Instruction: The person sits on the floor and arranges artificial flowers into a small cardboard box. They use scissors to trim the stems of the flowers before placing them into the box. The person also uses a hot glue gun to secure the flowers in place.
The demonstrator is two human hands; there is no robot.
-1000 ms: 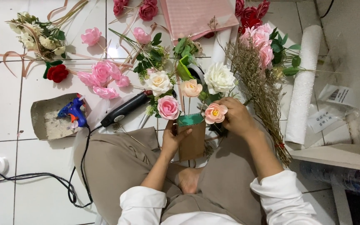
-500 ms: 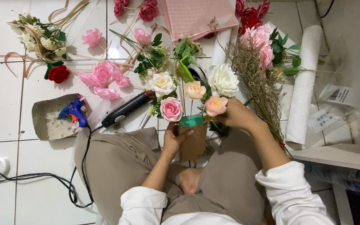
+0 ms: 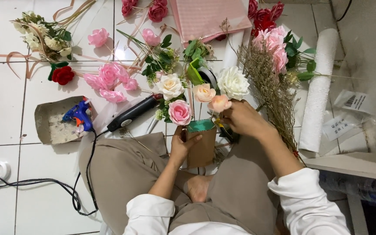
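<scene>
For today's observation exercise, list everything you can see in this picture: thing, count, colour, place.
Brown box: one, green foam on top, on the lap, gripped by the left hand.
Roses stuck in the box: pink, cream, peach, white.
Peach rose: one, at the right hand's fingers.
Loose pink roses: several, on the floor tiles, left.
Red rose: one, far left.
Dried grass: one tan bunch, right.
Glue gun: one, blue, in a cardboard tray.
Black tool: one, corded, beside the tray.
White foam roll: one, far right.
Pink wrapping sheet: top.
Left hand: on the box.
Right hand: at the flowers.
</scene>
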